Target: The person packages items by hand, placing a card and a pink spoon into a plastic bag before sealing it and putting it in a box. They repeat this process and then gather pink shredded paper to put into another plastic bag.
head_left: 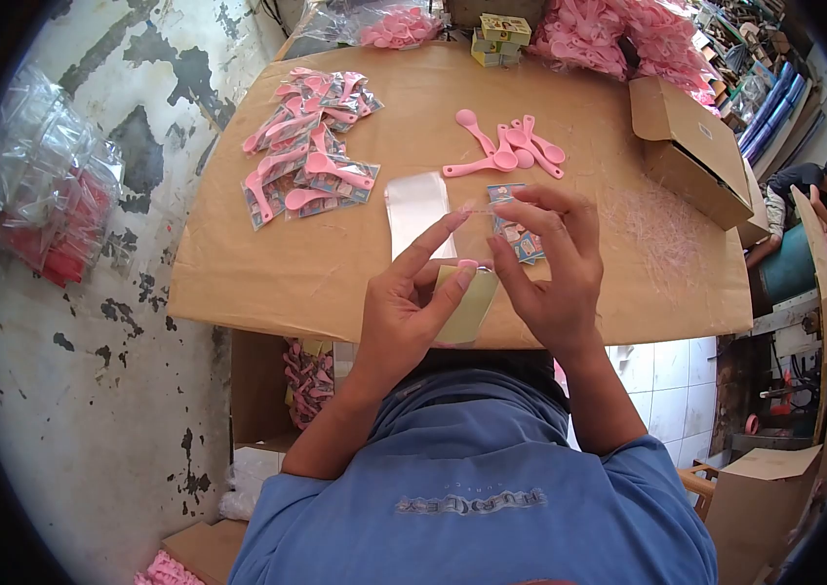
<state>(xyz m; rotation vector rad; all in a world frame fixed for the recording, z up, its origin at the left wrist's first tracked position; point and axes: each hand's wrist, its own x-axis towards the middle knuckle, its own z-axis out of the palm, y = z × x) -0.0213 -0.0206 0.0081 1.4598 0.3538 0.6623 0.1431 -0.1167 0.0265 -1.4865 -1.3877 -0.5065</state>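
My left hand (413, 302) is closed around a small clear bag (472, 310) with a greenish-yellow card back, and a bit of pink spoon (469, 263) shows at its top by the thumb. Fingers of my right hand (555, 263) are bent at a thin clear plastic strip (480, 208) above the bag; the strip reaches toward my left index fingertip. Just beyond the hands lie a stack of clear bags (415, 210) and some printed cards (506, 193), partly hidden by my right hand. Several loose pink spoons (504, 159) rest farther back.
Packed spoons (311, 146) are heaped on the table's left. An open cardboard box (691, 146) and a tangle of clear strips (662, 229) are at right. Bagged pink spoons (584, 39) and small boxes (501, 39) stand at the back. Another person (804, 190) is far right.
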